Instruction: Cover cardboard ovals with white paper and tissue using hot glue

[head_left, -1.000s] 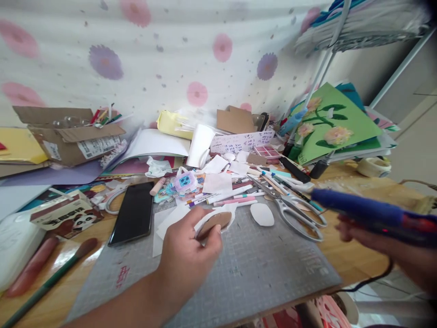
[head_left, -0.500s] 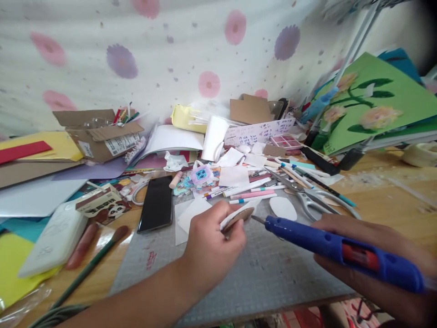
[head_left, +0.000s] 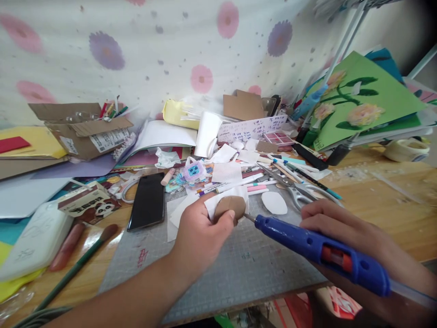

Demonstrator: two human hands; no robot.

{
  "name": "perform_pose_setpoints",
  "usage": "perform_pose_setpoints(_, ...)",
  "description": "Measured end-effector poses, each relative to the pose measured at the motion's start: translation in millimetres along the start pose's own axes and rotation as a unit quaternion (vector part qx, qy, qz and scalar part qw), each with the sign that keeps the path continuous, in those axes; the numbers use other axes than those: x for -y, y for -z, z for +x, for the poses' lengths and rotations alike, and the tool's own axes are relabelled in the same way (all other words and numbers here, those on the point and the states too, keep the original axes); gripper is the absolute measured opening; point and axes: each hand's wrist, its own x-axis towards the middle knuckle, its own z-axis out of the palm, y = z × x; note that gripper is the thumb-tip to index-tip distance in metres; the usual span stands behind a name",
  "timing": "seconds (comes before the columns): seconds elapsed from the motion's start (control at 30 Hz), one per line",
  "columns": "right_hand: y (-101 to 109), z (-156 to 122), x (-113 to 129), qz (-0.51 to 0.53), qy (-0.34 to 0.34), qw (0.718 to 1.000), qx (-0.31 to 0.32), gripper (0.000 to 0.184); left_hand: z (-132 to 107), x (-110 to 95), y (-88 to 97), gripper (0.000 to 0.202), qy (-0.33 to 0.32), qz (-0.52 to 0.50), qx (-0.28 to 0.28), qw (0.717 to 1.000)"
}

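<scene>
Pinched between the thumb and fingers of my left hand [head_left: 205, 230] is a rounded piece of brown cardboard [head_left: 229, 208], with white paper [head_left: 241, 193] behind it. My right hand [head_left: 351, 232] grips a blue glue gun [head_left: 317, 248], a translucent glue stick [head_left: 409, 293] sticking out of its back end. The metal nozzle points left and meets or nearly meets the cardboard's right edge; I cannot tell if they touch. Just beyond the nozzle, a rounded white piece [head_left: 274, 202] lies on the grey cutting mat [head_left: 252, 278].
Scissors [head_left: 298, 191] lie behind the glue gun, beside scattered pens and paper scraps. A black phone [head_left: 146, 201] rests left of my left hand, with a long-handled brush [head_left: 82, 259] nearer me. Cardboard boxes and paper stacks line the back; a tape roll [head_left: 406, 149] sits far right.
My left hand has turned the cardboard so its flat brown face shows more toward me. The nozzle has come closer to the cardboard's edge. The whole view has shifted slightly.
</scene>
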Motion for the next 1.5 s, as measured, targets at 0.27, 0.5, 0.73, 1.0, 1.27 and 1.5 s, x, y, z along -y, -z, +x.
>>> perform_pose_setpoints(0.27, 1, -2, 4, 0.005, -0.014, 0.999, -0.041, 0.014, -1, -1, 0.2, 0.017, 0.014, -0.041, 0.022, 0.999)
perform_pose_setpoints(0.5, -1, -3, 3, 0.023, -0.017, 0.997, -0.072, 0.011, 1, 3, -1.6, 0.009, 0.025, -0.119, 0.055, 0.991)
perform_pose_setpoints(0.73, -2, -4, 1, 0.025, -0.008, 0.996, -0.087, 0.015, 0, 4, -2.8, 0.008, 0.044, -0.145, 0.057, 0.987)
perform_pose_setpoints(1.0, 10, -4, -2, 0.005, 0.016, 0.999, -0.039, 0.021, 0, 1, -1.9, 0.009, 0.052, -0.057, 0.079, 0.994)
perform_pose_setpoints(1.27, 11, -1, 3, -0.002, 0.02, 0.998, -0.065, 0.009, -2, -2, -4.0, 0.014, 0.045, -0.007, 0.094, 0.995)
perform_pose_setpoints(1.5, 8, 1, 4, 0.006, 0.043, 0.997, -0.059, 0.015, -5, -1, -5.6, 0.013, 0.03, 0.07, 0.09, 0.993)
